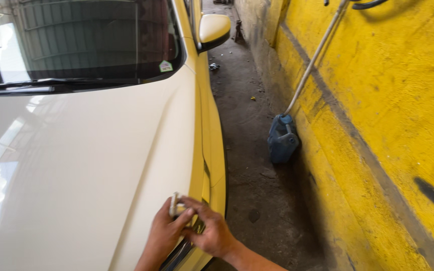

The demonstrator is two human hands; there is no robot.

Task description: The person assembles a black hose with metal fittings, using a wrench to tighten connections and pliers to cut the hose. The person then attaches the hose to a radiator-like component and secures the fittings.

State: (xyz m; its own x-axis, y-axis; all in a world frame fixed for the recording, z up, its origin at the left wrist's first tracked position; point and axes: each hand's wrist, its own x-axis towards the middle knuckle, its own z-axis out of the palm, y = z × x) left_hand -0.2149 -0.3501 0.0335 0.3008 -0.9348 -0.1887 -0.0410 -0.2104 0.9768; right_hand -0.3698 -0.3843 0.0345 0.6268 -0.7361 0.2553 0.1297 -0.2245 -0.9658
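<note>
Where the cream hood (91, 170) meets the yellow fender (216, 165) near the bottom of the view, a small pale object (175, 205) is held upright against the hood's edge (what it is cannot be told; it is short, light in colour and partly hidden by fingers). It is pinched by the left hand (163, 236), whose fingers are closed about its lower part. The right hand (211, 232) is laid just beside it, its fingers curled over and touching the same object from the fender side, so that both hands are pressed together over the seam.

Below the hands, a dark strip of the car's front edge is seen, though its detail is blurred. Further up, the windscreen (76, 42) with a wiper (41, 83) along its base is shown, and a small sticker (165, 66) is seen in its lower corner. A cream side mirror (213, 27) juts out above the fender.

To the right, a grey concrete floor (252, 165) runs between the car and a yellow wall (388, 125). Against the wall a blue canister (282, 139) is stood on the floor, with a pale pipe (315, 55) leaning up from it.
</note>
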